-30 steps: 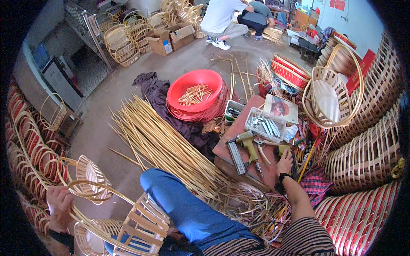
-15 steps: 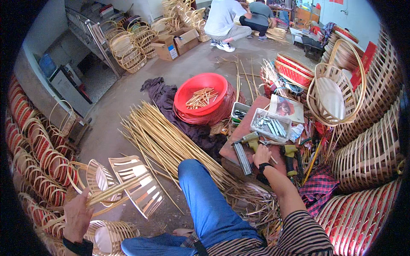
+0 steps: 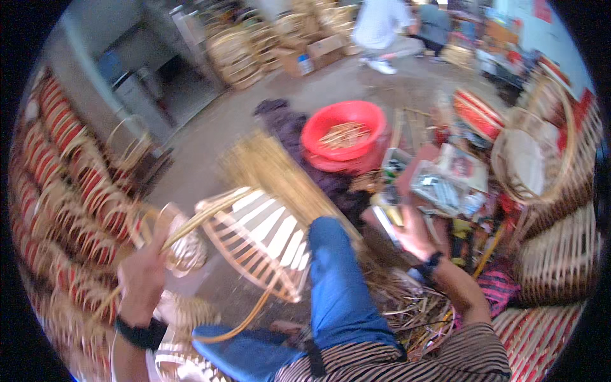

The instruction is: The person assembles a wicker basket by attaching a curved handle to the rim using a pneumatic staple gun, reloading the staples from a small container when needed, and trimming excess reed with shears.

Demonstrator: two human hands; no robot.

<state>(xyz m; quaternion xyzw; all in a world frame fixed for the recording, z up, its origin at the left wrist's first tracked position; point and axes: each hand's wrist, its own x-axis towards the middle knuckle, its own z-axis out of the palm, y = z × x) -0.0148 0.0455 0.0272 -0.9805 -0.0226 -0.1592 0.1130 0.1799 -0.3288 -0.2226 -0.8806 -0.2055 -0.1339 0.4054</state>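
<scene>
My left hand [image 3: 141,277] is closed on pale cane strips [image 3: 194,226] joined to a curved, slatted wicker basket piece [image 3: 254,242], which is tilted beside my left knee. A thin looped cane hangs from the piece. My right hand [image 3: 412,230] is closed round the olive-and-silver nail gun [image 3: 388,219], over the red board with tools. Close by lie a second nail gun [image 3: 453,232] and a white plastic tray of metal pieces [image 3: 434,186]. Motion blur softens the whole view.
Stacked red-and-natural baskets [image 3: 63,191] line my left, large baskets [image 3: 550,248] my right. Ahead are a red basin of sticks [image 3: 340,127], bundled canes [image 3: 273,165] and dark cloth [image 3: 283,118]. Two people [image 3: 382,28] crouch at the back near cardboard boxes [image 3: 324,51].
My right hand has moved from the second nail gun to the first and raised it slightly. My left hand has lifted the basket piece and swung it rightward and upward. The camera view has shifted.
</scene>
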